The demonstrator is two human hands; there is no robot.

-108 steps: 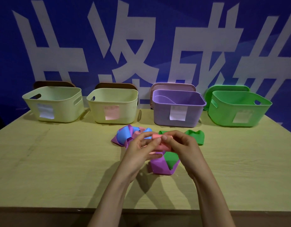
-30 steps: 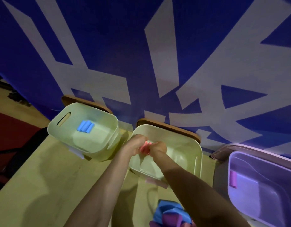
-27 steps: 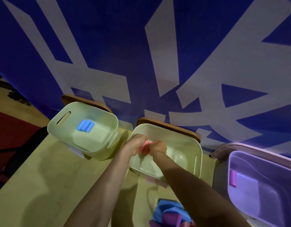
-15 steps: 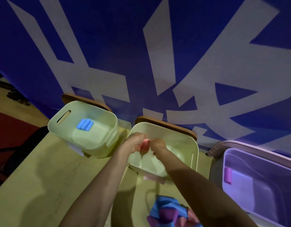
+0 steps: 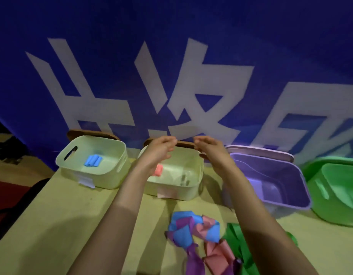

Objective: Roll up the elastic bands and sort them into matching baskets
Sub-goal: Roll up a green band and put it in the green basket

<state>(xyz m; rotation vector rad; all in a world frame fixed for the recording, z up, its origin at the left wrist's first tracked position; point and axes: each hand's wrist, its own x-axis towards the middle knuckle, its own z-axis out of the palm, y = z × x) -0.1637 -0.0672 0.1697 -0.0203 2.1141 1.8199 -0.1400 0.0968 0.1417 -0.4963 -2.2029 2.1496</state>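
- Over the middle-left pale cream plastic basket (image 5: 177,190), in the head view, both hands hang in the air. The left hand (image 5: 161,149) and right hand (image 5: 209,147) are apart, fingers loosely curled, holding nothing.
- Below the left wrist, a short pink rolled elastic band (image 5: 158,170) lies on that basket's floor, partly hidden by the wrist. It touches neither hand.
- A blue rolled elastic band (image 5: 93,160) lies in the far-left cream plastic basket (image 5: 112,175).
- The lilac plastic basket (image 5: 286,203) and green plastic basket (image 5: 330,211) stand to the right; no roll shows in them.
- The next work is probably the loose heap of blue, purple and pink flat bands (image 5: 193,231) on the yellowish wooden table (image 5: 52,225), with a crumpled green band (image 5: 235,241) beside it.
- That heap lies toward the person from both hands, low between the forearms and closer to the right one, so the right hand looks better placed to draw back and down to it.
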